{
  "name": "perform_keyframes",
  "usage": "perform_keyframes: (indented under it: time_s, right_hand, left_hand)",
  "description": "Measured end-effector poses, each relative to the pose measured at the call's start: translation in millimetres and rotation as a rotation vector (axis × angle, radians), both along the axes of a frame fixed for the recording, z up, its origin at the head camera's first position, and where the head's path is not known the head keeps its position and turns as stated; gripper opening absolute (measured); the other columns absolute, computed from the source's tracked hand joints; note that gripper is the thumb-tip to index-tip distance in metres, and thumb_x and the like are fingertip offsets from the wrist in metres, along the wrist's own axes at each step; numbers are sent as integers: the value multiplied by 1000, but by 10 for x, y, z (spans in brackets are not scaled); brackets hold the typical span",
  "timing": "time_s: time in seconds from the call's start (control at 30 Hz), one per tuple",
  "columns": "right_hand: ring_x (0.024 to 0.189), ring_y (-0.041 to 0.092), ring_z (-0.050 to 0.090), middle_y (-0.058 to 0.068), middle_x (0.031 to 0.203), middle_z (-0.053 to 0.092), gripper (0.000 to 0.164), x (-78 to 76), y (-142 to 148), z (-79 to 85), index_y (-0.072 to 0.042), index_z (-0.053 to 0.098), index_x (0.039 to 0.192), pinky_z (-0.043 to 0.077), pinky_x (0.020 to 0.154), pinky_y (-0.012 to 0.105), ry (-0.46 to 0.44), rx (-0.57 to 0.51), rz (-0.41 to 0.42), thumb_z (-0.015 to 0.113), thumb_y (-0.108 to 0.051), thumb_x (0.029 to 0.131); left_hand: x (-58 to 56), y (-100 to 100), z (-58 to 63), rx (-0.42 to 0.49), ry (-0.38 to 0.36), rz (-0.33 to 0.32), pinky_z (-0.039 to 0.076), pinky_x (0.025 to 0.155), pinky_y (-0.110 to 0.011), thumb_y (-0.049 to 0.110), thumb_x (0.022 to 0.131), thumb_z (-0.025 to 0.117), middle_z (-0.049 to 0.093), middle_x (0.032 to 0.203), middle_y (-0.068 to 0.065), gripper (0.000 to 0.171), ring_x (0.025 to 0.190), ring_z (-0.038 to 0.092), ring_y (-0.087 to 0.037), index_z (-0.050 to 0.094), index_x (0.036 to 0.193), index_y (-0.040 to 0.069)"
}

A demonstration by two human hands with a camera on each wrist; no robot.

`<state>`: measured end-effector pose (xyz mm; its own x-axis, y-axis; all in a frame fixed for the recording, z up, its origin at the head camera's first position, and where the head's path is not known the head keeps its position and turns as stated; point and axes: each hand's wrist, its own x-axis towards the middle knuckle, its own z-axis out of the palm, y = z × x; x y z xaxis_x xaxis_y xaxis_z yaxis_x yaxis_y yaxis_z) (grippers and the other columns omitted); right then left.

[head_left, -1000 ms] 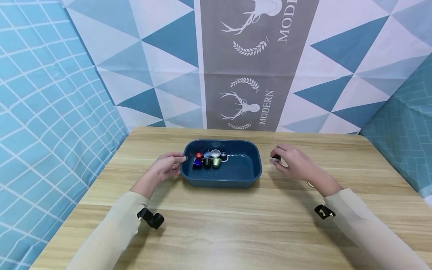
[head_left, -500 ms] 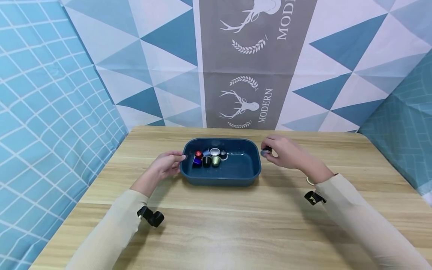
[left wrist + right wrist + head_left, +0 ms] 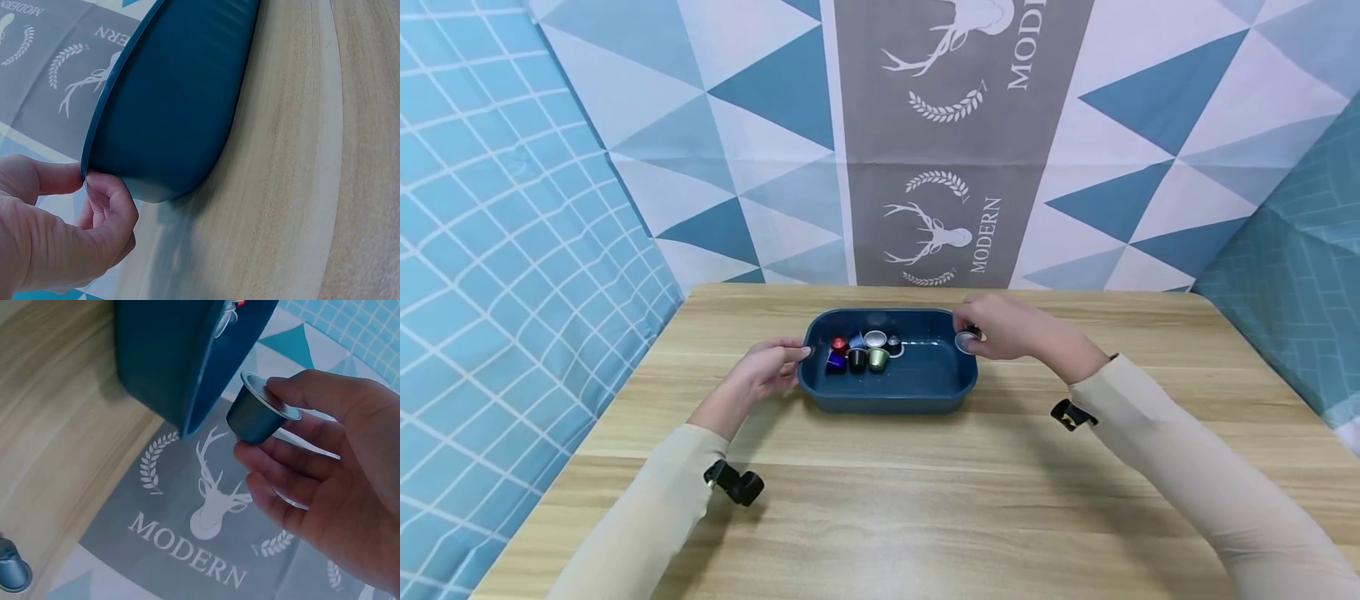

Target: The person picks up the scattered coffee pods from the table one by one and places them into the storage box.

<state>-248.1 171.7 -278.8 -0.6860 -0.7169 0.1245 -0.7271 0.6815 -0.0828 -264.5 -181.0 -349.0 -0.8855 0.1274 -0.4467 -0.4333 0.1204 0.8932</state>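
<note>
A dark blue plastic basin stands on the table. My left hand pinches its left rim between thumb and fingers, seen closely in the left wrist view. My right hand is at the basin's right end. It pinches a dark coffee capsule with a silver lid between thumb and fingers, above rim height. Inside the basin, several capsules lie together on the left: a red capsule, a purple-blue capsule, a black capsule, a green capsule and others.
Another capsule lies on the table in the right wrist view; my right arm hides that spot in the head view. The wooden table meets a patterned backdrop behind the basin. A blue tiled-pattern sheet hangs at left.
My right hand has moved left with the capsule, from beside the basin to its right rim. My left hand keeps its grip on the left rim.
</note>
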Motion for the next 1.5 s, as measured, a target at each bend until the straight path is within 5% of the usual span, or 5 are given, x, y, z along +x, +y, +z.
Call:
perform_keyframes:
  time_s: [0.3, 0.67, 1.1, 1.5]
  right_hand:
    - [70, 16, 51, 4, 81, 60, 5, -118, -284, 127, -5, 63, 85, 44, 64, 27, -104, 116, 8, 65, -9, 85]
    - [64, 13, 49, 1, 73, 58, 10, -379, -657, 192, -4, 65, 90, 43, 64, 25, -200, 221, 8, 61, -8, 82]
    - [86, 17, 55, 6, 102, 65, 18, -569, -1131, 69, -6, 66, 101, 49, 78, 29, -244, 351, -103, 66, -13, 84]
    - [79, 15, 54, 4, 93, 66, 13, -610, -1281, -122, -6, 68, 96, 49, 76, 28, -263, 391, -119, 68, -8, 83]
  left_hand:
    - [39, -18, 20, 23, 34, -25, 48, 63, -18, 19, 94, 62, 58, 81, 7, 44, 68, 53, -4, 45, 132, 4]
    - [5, 3, -1, 0, 6, -8, 47, 62, -18, 15, 98, 54, 59, 81, 7, 45, 68, 54, -3, 39, 138, 4]
    - [20, -10, -1, -9, 8, -12, 48, 64, -18, 16, 98, 55, 56, 85, 6, 50, 69, 53, -4, 36, 142, 4]
    - [22, -9, -7, -10, 13, -10, 47, 65, -19, 17, 98, 54, 55, 84, 6, 47, 69, 52, -4, 38, 140, 5]
